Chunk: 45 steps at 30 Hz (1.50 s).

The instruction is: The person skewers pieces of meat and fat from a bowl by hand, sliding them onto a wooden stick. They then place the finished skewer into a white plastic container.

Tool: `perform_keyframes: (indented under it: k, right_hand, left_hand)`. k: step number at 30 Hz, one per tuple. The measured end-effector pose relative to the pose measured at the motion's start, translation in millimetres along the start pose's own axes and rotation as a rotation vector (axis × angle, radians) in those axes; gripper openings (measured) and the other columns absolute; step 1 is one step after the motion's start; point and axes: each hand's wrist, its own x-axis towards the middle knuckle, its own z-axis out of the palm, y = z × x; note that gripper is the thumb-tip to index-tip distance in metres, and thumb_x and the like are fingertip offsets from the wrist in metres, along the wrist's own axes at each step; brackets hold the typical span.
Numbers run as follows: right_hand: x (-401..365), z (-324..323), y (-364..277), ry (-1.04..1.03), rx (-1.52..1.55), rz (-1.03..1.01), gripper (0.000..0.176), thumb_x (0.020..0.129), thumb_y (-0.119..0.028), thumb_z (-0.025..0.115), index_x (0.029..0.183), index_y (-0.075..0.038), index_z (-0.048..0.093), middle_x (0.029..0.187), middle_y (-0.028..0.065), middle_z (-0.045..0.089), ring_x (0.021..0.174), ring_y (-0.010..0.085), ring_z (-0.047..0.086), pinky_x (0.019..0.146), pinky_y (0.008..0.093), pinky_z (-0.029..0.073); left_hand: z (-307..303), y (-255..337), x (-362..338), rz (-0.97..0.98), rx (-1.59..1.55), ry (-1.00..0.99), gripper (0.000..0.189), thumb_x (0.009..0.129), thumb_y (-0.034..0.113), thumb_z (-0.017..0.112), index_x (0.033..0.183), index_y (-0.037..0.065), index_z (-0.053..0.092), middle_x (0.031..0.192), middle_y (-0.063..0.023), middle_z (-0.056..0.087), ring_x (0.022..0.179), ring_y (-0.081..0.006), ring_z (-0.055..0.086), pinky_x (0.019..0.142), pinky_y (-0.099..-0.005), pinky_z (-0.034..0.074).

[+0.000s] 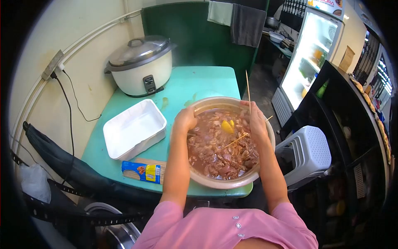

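Observation:
A wide beige basin (265,155) holds raw meat pieces (226,159) in brownish liquid, with yellow citrus pieces (227,126) on top. My left hand (185,119) is closed over the basin's left rim, fingertips partly hidden. At the right rim, my right hand (257,120) is closed with a thin wooden skewer (248,85) standing upright from it. Another skewer (236,141) lies slanted across the meat and passes under that hand. Left of the basin are a white plastic tub (134,128) with nothing in it and a blue-labelled pack of skewers (143,171).
A large rice cooker (139,68) stands at the back of the turquoise table (199,76). Stacked white stools (306,155) are close on the right. Beyond them are a lit display fridge (313,58) and a dark shelf (352,137). Power cords hang along the left wall.

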Motion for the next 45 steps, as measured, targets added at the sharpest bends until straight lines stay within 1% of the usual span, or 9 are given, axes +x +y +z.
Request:
perform_keyframes:
  k: [9,12,14,16,20,25,31,40,45]
  right_hand:
    - [0.9,3.4,18.7,-0.094,-0.292,-0.226,0.051,0.1,-0.043,0.033,0.1,0.001,0.059,0.053,-0.0063,0.034,0.04,0.0028,0.025,0.037,0.0219,0.022]
    - [-5.7,4.9,18.0,-0.119,-0.297,-0.189,0.051,0.1,-0.041,0.033,0.099,0.002,0.06,0.053,-0.0071,0.034,0.042,0.0023,0.028,0.04,0.0204,0.024]
    - [-6.6,3.8,19.0,-0.095,-0.465,-0.277,0.042,0.1,-0.034,0.038,0.097,0.0,0.062,0.063,0.0011,0.049,0.059,0.0103,0.047,0.056,0.0261,0.038]
    - [-8.1,5.2,16.5,-0.082,-0.517,-0.321,0.038,0.1,-0.03,0.039,0.1,0.001,0.061,0.072,0.0069,0.056,0.068,0.0166,0.053,0.064,0.0298,0.041]
    - [-4.8,3.7,24.7,-0.048,-0.663,-0.501,0.03,0.097,-0.022,0.042,0.108,0.002,0.056,0.097,0.02,0.063,0.091,0.0323,0.061,0.08,0.0368,0.045]
    - [-11.1,5.1,21.0,-0.023,-0.614,-0.447,0.026,0.095,-0.017,0.043,0.111,0.0,0.056,0.093,0.0211,0.063,0.091,0.0355,0.061,0.079,0.0371,0.045]
    - [-12.6,3.7,21.3,-0.005,-0.709,-0.374,0.024,0.092,-0.015,0.046,0.106,0.001,0.056,0.085,0.0215,0.062,0.082,0.0349,0.061,0.072,0.0382,0.045]
    - [-21.9,13.8,20.0,-0.121,-0.898,-0.275,0.023,0.089,-0.014,0.048,0.106,-0.002,0.058,0.079,0.0245,0.062,0.078,0.042,0.06,0.07,0.0468,0.045]
    - [-20.7,9.9,25.4,-0.139,-0.968,-0.371,0.022,0.087,-0.015,0.048,0.1,-0.002,0.06,0.08,0.0263,0.061,0.08,0.043,0.06,0.074,0.0498,0.045]
  left_hand:
    - [34.6,29.1,-9.5,-0.014,0.349,-0.158,0.024,0.072,0.015,0.068,0.094,0.003,0.069,0.099,-0.0169,0.067,0.096,-0.029,0.064,0.08,-0.0391,0.052]
    - [38.4,19.4,-7.5,0.05,0.404,-0.176,0.029,0.07,0.02,0.072,0.093,0.003,0.07,0.099,-0.0164,0.067,0.096,-0.0284,0.064,0.079,-0.0385,0.052]
    - [31.9,18.6,-7.1,0.107,0.446,-0.199,0.031,0.069,0.022,0.073,0.093,0.003,0.07,0.099,-0.0163,0.067,0.096,-0.0278,0.064,0.079,-0.0378,0.052]
    - [16.1,23.4,-6.4,0.035,0.25,-0.38,0.022,0.066,0.014,0.074,0.084,0.002,0.069,0.082,-0.0128,0.068,0.082,-0.0218,0.066,0.079,-0.0325,0.051]
    - [12.4,1.1,-3.9,0.14,-0.053,-0.27,0.019,0.068,0.016,0.076,0.081,0.003,0.069,0.072,-0.0067,0.066,0.069,-0.0141,0.062,0.068,-0.0298,0.053]
    - [3.7,17.2,-4.1,-0.082,-0.71,-0.345,0.021,0.085,0.019,0.063,0.094,0.0,0.067,0.087,-0.0092,0.067,0.062,-0.0182,0.064,0.058,-0.029,0.055]
    - [1.6,26.9,-8.3,-0.151,-1.027,-0.372,0.02,0.085,0.008,0.063,0.101,-0.003,0.062,0.083,-0.0089,0.064,0.069,-0.0176,0.065,0.056,-0.0259,0.057]
    - [27.3,13.8,9.9,0.056,-1.023,-0.164,0.018,0.082,0.005,0.067,0.094,-0.006,0.057,0.091,-0.0153,0.066,0.076,-0.0192,0.067,0.056,-0.0269,0.056]
    - [33.1,12.4,17.8,-0.095,-1.141,-0.095,0.02,0.082,0.003,0.064,0.096,0.0,0.05,0.089,-0.0161,0.066,0.078,-0.0216,0.067,0.057,-0.028,0.056]
